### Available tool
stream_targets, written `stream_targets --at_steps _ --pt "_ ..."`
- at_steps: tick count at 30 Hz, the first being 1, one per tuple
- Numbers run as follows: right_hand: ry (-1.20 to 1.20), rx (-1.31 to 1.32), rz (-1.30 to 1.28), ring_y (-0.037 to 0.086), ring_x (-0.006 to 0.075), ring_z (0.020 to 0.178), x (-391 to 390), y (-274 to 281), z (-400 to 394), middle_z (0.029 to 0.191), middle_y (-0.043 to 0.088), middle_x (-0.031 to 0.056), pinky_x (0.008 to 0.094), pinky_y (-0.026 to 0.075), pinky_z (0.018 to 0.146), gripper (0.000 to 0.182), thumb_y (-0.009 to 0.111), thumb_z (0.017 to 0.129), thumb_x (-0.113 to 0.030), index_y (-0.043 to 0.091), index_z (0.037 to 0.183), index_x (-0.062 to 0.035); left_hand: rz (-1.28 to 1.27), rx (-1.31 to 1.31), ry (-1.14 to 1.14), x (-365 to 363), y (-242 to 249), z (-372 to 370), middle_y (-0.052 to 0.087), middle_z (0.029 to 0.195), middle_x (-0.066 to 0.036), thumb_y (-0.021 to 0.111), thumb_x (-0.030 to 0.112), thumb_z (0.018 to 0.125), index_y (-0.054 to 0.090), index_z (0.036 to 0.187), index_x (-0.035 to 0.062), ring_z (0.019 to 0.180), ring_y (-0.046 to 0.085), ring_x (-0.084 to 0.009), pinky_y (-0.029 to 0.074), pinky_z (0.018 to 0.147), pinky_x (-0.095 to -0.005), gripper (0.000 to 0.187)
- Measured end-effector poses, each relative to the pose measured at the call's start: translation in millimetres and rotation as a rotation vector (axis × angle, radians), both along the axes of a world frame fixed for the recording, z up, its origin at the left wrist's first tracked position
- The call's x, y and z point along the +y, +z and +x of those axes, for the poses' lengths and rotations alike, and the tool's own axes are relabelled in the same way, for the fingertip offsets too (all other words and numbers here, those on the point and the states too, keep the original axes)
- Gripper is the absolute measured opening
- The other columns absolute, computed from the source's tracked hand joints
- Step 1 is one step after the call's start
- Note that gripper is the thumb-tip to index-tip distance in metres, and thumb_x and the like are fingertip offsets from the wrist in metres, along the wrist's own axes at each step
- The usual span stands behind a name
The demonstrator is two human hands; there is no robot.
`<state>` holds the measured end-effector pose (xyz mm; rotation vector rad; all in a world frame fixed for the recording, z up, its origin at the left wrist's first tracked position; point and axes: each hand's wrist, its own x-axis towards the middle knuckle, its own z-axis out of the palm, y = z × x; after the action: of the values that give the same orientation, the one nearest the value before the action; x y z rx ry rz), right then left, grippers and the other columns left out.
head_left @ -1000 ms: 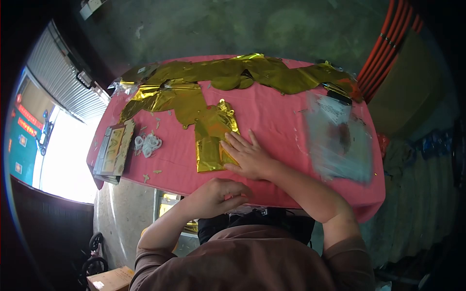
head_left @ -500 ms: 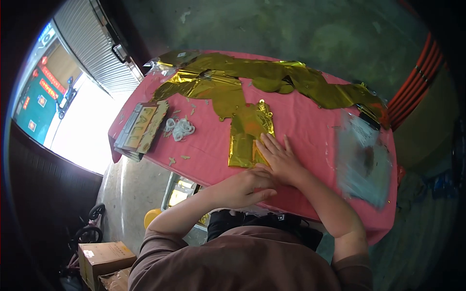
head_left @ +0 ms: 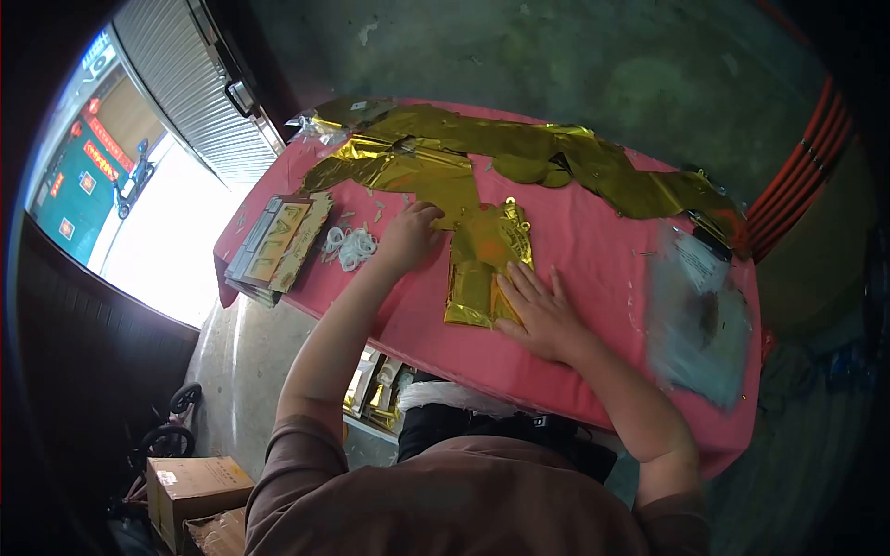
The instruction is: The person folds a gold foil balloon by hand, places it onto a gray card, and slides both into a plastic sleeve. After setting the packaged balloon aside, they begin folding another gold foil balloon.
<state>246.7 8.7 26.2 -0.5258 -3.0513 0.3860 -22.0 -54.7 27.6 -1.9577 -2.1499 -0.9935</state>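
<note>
On a pink-covered table [head_left: 593, 264] lies a folded gold foil piece [head_left: 475, 278] with a small shaped tab at its top edge. My right hand [head_left: 542, 315] rests on the foil's lower right side, fingers spread. My left hand [head_left: 413, 236] is at the left of the foil, by the lower edge of a larger gold foil sheet [head_left: 445, 181]; its fingers are bent, and whether they pinch the sheet is hidden. A bundle of white string or loops [head_left: 352, 248] lies left of my left hand.
Long gold foil [head_left: 519, 144] stretches along the far side. Printed cards [head_left: 278, 243] lie at the left, clear plastic bags [head_left: 695, 324] at the right. Small pale scraps are scattered near the string. Below the near edge stands a tray [head_left: 380, 389]; cardboard boxes [head_left: 199, 482] sit lower left.
My left hand has moved from near my right hand, up and left to the larger foil's edge. My right hand stays on the folded foil.
</note>
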Motion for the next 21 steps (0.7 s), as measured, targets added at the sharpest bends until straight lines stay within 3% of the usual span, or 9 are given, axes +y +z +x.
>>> stream_targets --at_steps 4,10,14,16,17,19,20,21 --pt "-0.001 -0.012 -0.004 0.007 0.0236 0.141 0 2 0 0.15 0.012 0.0153 0.0536 0.0 0.11 0.07 0.039 0.09 -0.048 0.019 0.144 -0.0059 -0.058 0.226 0.035 14 -8 -20 0.062 0.088 -0.01 0.059 0.024 0.081 0.064 0.086 0.0048 0.09 0.058 -0.0291 0.049 0.075 -0.0396 0.02" --pt "0.005 -0.012 -0.01 0.007 0.0236 0.141 0 3 0 0.15 0.012 0.0152 0.0543 0.0 0.109 0.071 0.039 0.09 -0.048 0.019 0.144 -0.006 -0.268 0.417 0.126 23 -2 -5 0.062 0.087 -0.012 0.059 0.024 0.081 0.061 0.083 0.0024 0.089 0.059 -0.0306 0.049 0.075 -0.0396 0.021" --pt "0.007 -0.004 -0.001 0.008 0.0238 0.141 -1 3 -1 0.15 0.013 0.0153 0.0545 0.0 0.109 0.071 0.039 0.09 -0.048 0.019 0.144 -0.0057 -0.129 0.452 0.137 25 -6 -8 0.062 0.08 -0.013 0.058 0.024 0.082 0.06 0.077 0.0022 0.081 0.061 -0.0323 0.05 0.07 -0.0409 0.022" --pt "0.001 -0.005 -0.002 0.008 0.0238 0.141 0 3 1 0.15 0.013 0.0154 0.0546 0.0 0.109 0.071 0.04 0.09 -0.047 0.02 0.143 -0.0056 -0.15 0.231 0.343 29 -8 -12 0.063 0.075 -0.013 0.057 0.025 0.083 0.061 0.079 0.0023 0.071 0.062 -0.0317 0.049 0.064 -0.0425 0.023" --pt "0.002 0.0 0.004 0.008 0.0239 0.14 0 3 1 0.15 0.013 0.0155 0.0548 0.001 0.109 0.071 0.04 0.09 -0.047 0.02 0.143 -0.0055 -0.15 0.231 0.34 32 -13 -19 0.063 0.075 -0.013 0.057 0.025 0.083 0.061 0.079 0.0023 0.071 0.062 -0.0317 0.049 0.064 -0.0425 0.023" --pt "0.005 0.003 0.005 0.008 0.024 0.14 -1 2 1 0.15 0.013 0.0157 0.055 0.001 0.109 0.07 0.04 0.09 -0.047 0.02 0.143 -0.0054 0.172 -0.099 0.491 32 -28 -40 0.064 0.072 -0.016 0.056 0.024 0.085 0.06 0.08 -0.0009 0.066 0.063 -0.0299 0.048 0.06 -0.0408 0.026" --pt "0.005 0.005 0.003 0.008 0.024 0.14 -1 2 1 0.15 0.013 0.0158 0.055 0.001 0.109 0.07 0.04 0.09 -0.047 0.02 0.143 -0.0054 0.17 -0.099 0.494 32 -33 -49 0.064 0.072 -0.016 0.056 0.024 0.085 0.06 0.08 -0.0009 0.066 0.063 -0.0299 0.048 0.06 -0.0408 0.026" --pt "0.007 0.007 0.003 0.008 0.024 0.14 -1 2 0 0.15 0.013 0.0159 0.0551 0.001 0.109 0.07 0.04 0.09 -0.047 0.02 0.143 -0.0054 0.219 -0.379 0.483 31 -38 -58 0.064 0.071 -0.016 0.056 0.023 0.086 0.061 0.081 -0.0021 0.066 0.064 -0.0279 0.048 0.061 -0.0385 0.026"
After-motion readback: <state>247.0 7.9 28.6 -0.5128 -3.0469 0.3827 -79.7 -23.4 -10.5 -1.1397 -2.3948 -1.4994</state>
